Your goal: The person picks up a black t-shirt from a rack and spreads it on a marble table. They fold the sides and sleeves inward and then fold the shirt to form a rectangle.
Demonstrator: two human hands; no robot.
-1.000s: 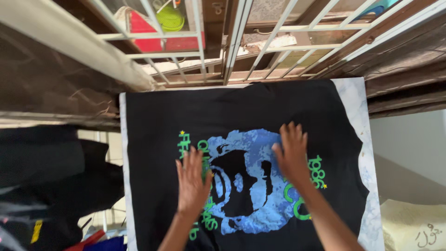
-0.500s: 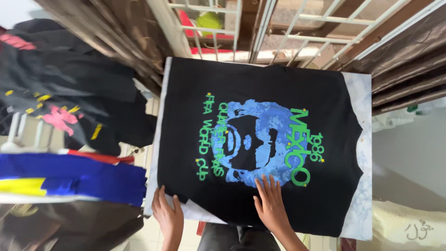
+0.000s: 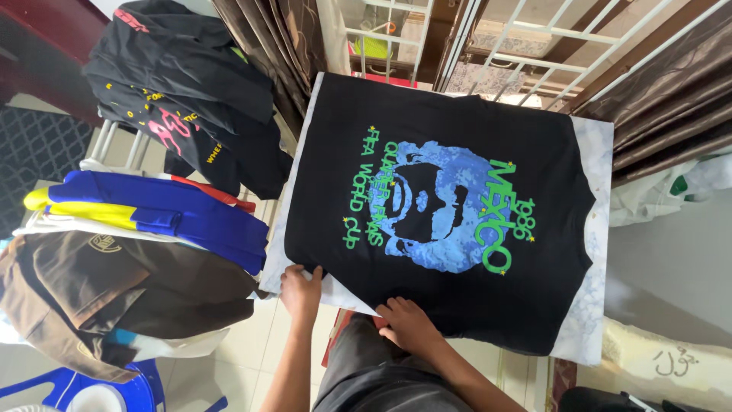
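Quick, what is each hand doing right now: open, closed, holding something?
Left hand: closed, pinching the near edge of the black T-shirt at its corner.
Right hand: fingers curled on the same edge; a firm grip cannot be told.

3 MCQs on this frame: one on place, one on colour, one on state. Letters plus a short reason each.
1. Where does the pile of folded garments lie relative to the black printed T-shirt?
A. image left
B. image right
C. on top of it

2. What colour is the large face print?
A. red
B. blue
C. white

3. How does the T-shirt lie on the white marbled board?
A. crumpled
B. hanging
C. spread flat

Key: 1 A, the pile sits past the shirt's left edge. 2 B, blue with green lettering around. 3 C, left hand and right hand rest at its near edge.
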